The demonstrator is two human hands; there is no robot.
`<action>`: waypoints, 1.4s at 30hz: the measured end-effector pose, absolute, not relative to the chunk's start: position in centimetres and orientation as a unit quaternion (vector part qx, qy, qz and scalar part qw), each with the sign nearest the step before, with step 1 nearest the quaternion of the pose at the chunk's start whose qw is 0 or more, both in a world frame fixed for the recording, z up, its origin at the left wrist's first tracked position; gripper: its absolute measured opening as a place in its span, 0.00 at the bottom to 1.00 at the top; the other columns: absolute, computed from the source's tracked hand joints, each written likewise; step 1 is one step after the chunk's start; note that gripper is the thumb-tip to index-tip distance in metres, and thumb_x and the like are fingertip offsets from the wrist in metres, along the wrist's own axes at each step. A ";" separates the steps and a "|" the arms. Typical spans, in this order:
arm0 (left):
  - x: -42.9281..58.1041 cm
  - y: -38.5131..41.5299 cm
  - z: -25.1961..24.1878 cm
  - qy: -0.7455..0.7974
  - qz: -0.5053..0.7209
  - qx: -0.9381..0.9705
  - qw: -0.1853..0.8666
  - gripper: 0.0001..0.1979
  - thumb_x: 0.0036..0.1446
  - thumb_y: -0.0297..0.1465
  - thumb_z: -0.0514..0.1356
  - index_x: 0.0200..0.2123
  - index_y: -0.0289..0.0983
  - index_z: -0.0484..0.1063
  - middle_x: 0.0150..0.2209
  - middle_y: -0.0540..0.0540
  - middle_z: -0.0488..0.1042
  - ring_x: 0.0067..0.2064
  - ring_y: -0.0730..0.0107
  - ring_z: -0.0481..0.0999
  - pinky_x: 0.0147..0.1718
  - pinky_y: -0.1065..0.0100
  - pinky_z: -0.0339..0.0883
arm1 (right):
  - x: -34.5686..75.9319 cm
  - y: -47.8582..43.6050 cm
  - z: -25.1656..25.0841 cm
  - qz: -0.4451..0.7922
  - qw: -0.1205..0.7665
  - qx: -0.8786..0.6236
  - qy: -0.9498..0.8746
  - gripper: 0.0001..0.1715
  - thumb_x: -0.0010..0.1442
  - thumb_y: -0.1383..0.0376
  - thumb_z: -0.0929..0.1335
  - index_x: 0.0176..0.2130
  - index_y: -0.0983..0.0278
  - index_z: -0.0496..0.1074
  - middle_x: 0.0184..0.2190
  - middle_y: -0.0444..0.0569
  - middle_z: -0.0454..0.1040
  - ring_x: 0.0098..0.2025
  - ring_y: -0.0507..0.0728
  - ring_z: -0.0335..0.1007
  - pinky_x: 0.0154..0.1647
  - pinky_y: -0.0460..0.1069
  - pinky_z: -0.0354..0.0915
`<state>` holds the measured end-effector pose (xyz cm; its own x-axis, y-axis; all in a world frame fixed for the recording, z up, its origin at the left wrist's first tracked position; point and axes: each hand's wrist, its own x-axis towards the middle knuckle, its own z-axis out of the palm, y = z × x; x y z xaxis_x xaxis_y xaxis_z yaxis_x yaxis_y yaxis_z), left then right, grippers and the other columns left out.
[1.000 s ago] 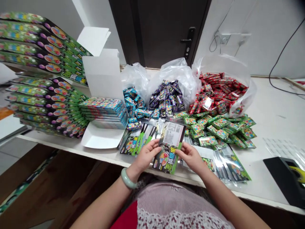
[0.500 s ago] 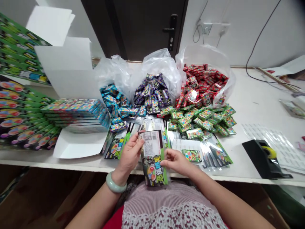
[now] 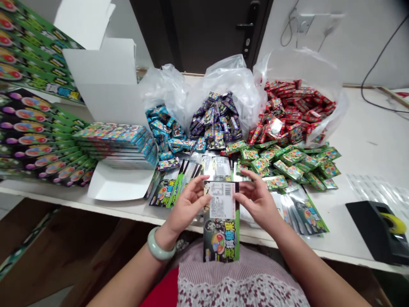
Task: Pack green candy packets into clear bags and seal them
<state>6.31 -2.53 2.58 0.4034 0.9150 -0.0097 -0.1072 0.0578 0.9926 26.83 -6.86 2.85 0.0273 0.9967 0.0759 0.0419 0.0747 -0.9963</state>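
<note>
My left hand point(image 3: 188, 204), with a pale green bangle at its wrist, pinches the upper left edge of a printed candy bag point(image 3: 220, 238). On the opposite edge, my right hand point(image 3: 260, 200) grips the same bag, thumb in front and fingers behind. The bag hangs upright over the table's front edge. Its upper part shows a white label with a barcode, its lower part a colourful wheel and large lettering. More flat printed bags point(image 3: 166, 192) lie left of my hands, and a fanned stack of bags point(image 3: 308, 213) lies to the right.
Behind my hands are heaps of small candy boxes: blue point(image 3: 166, 132), purple point(image 3: 214, 119), red point(image 3: 294, 108) and green point(image 3: 294, 164). Clear plastic bags point(image 3: 233, 76) stand around them. Stacked display boxes point(image 3: 111, 140) and an open white carton point(image 3: 121, 181) are left; a tape dispenser point(image 3: 377, 230) is right.
My right hand has moved from the bag's lower right side up to its upper right edge. The bag hangs straighter and squarer to me. The whole view has shifted, so things appear further right.
</note>
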 end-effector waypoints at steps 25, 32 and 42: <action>6.4 -1.6 6.6 0.357 0.453 0.590 0.566 0.02 0.55 0.29 0.63 0.32 0.37 0.75 0.34 0.47 0.79 0.37 0.71 0.79 0.38 0.70 0.74 | 27.6 -4.3 8.4 0.424 0.380 -0.478 -0.669 0.05 0.59 0.62 0.69 0.35 0.61 0.70 0.36 0.47 0.72 0.39 0.54 0.69 0.37 0.50 0.66; 7.4 -1.1 7.5 0.413 0.438 0.564 0.565 0.03 0.49 0.27 0.65 0.26 0.35 0.72 0.26 0.50 0.74 0.27 0.77 0.72 0.25 0.74 0.67 | 26.9 -3.0 9.2 0.546 0.360 -0.486 -0.580 0.05 0.56 0.64 0.70 0.32 0.63 0.70 0.28 0.43 0.71 0.29 0.50 0.65 0.29 0.47 0.62; 4.4 -1.1 7.1 0.268 0.381 0.687 0.558 0.05 0.58 0.26 0.61 0.37 0.37 0.77 0.38 0.44 0.77 0.41 0.67 0.77 0.40 0.65 0.71 | 28.0 -5.3 8.8 0.425 0.362 -0.447 -0.699 0.03 0.63 0.65 0.67 0.38 0.60 0.72 0.38 0.47 0.73 0.41 0.53 0.70 0.39 0.49 0.66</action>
<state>4.42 -1.11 7.09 0.5667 0.7930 0.2237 -0.0570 -0.2331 0.9708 27.99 -5.35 8.78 -0.3385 0.9325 0.1262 0.3174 0.2394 -0.9176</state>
